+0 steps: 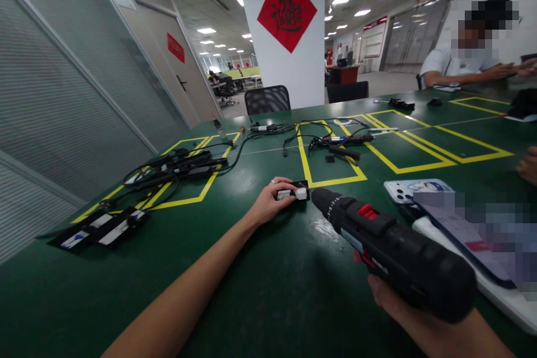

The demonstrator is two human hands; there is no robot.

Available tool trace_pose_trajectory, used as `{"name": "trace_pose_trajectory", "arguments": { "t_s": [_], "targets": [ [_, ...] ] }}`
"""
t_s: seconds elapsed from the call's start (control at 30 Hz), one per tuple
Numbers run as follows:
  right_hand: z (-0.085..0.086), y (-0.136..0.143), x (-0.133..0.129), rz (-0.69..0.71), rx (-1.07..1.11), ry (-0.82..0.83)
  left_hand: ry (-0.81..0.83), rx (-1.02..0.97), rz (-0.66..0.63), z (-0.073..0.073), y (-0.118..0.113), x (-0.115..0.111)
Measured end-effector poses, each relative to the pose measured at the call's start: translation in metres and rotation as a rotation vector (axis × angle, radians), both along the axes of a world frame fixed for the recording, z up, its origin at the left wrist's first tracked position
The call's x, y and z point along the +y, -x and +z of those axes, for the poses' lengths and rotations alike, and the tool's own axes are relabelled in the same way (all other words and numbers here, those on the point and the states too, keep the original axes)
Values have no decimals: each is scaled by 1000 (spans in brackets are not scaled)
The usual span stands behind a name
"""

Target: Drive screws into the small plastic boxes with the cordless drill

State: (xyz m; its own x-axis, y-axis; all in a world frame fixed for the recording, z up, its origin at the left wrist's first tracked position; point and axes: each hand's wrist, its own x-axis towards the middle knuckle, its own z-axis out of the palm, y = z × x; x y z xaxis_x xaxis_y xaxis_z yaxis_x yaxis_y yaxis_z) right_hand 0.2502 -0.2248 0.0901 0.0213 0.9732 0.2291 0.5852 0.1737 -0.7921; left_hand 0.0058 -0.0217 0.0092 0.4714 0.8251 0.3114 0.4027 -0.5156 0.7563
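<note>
My right hand [403,305] grips a black cordless drill [386,246] with a red switch on top, its chuck pointing left and away from me. The drill's front end is beside a small white block-shaped part [301,193] on a flat black piece [305,184]. Fingers of my left hand [274,198] are closed over the left part of the white piece and press it on the green table [235,268]. A ring shows on one finger. Whether the bit touches the white part I cannot tell.
Black cables and devices [180,168] lie at the left, with black-and-white cards [113,229] nearer me. Cables and tools [335,142] lie ahead inside yellow tape outlines [335,183]. A phone [419,190] and a larger device [470,246] are at the right. Another person [465,67] sits across.
</note>
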Motion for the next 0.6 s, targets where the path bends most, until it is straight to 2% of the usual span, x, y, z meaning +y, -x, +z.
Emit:
{"name": "trace_pose_trajectory", "arguments": {
  "t_s": [0.1,0.23,0.3,0.4,0.6],
  "targets": [
    [-9,4,3,-12,-8,-23,-14,-28,0,0,0,0],
    [-31,10,8,-76,60,-30,2,-25,10,0,-1,0],
    [-37,12,10,-51,67,0,12,-20,11,0,-1,0],
    [-34,11,11,47,38,50,17,-28,12,0,-1,1],
    [-11,7,11,163,21,69,15,-32,7,-4,1,3]
  ]
}}
